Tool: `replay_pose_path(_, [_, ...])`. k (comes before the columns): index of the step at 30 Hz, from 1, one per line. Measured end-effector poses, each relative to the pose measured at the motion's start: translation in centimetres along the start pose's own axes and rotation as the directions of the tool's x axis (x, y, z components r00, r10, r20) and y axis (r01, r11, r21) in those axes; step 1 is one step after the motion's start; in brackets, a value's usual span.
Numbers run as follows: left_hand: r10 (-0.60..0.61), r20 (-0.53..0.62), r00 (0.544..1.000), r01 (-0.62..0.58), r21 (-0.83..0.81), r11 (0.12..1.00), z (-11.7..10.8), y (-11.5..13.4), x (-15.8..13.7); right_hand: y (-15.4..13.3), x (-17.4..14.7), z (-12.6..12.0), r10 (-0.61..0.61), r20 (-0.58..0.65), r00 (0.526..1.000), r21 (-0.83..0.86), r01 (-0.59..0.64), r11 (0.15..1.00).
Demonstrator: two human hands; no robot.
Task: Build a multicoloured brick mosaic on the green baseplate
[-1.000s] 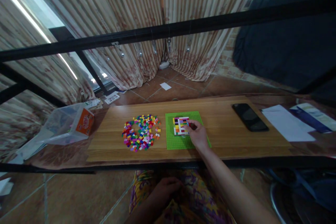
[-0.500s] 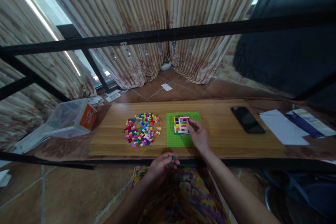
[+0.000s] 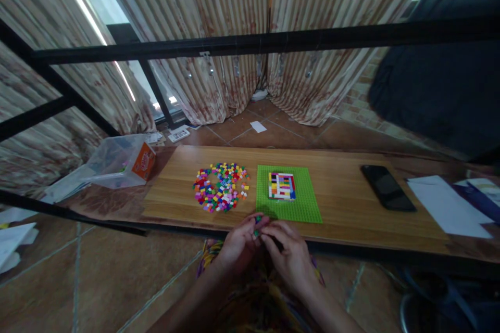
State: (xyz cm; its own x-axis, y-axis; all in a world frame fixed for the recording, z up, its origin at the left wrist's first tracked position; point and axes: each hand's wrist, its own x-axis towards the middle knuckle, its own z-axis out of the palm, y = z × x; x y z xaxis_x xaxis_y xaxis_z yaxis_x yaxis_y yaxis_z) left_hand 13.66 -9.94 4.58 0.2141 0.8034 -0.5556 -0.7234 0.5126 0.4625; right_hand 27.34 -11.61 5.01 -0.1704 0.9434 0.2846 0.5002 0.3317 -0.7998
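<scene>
Green bricks (image 3: 257, 220) lie in the left hand (image 3: 239, 242), its fingers curled around them, probably for easy reach of the right hand (image 3: 287, 250), whose fingers bend close together, pinching or not I cannot tell, near the board (image 3: 308, 200) carrying the brick block (image 3: 280, 187).

A black smartphone (image 3: 388, 188) lies toward the right end of the wooden worktop (image 3: 339, 187), near white paper sheets (image 3: 445, 208). Beyond the left end sits a clear plastic bin (image 3: 111, 164) with an orange label (image 3: 144, 161). Striped curtains (image 3: 230, 5) hang behind a black rail (image 3: 242, 45); a white paper slip (image 3: 258, 126) lies on the tiled floor (image 3: 117, 260).
</scene>
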Motion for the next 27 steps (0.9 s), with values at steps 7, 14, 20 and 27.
replay_pose_path(7, [-0.003,-0.027,1.000,0.001,-0.089,0.996,1.1,-0.7,-0.4,0.0,0.4,1.7,-0.089,-0.014,0.996,-0.324,0.080,0.943])
replay_pose_path(14, [0.042,-0.082,0.996,-0.047,-0.048,0.998,0.7,-1.0,0.0,0.6,0.7,0.5,0.003,0.040,0.999,-0.078,0.000,0.997])
replay_pose_path(20, [-0.037,-0.104,0.994,0.048,0.105,0.993,-0.5,-1.3,-0.4,3.5,3.9,-3.2,0.229,-0.148,0.962,0.107,-0.215,0.971])
replay_pose_path(27, [-0.202,-0.047,0.978,0.207,0.246,0.947,-1.6,-4.4,-1.4,6.4,8.5,-4.4,0.213,-0.221,0.952,0.084,-0.199,0.976])
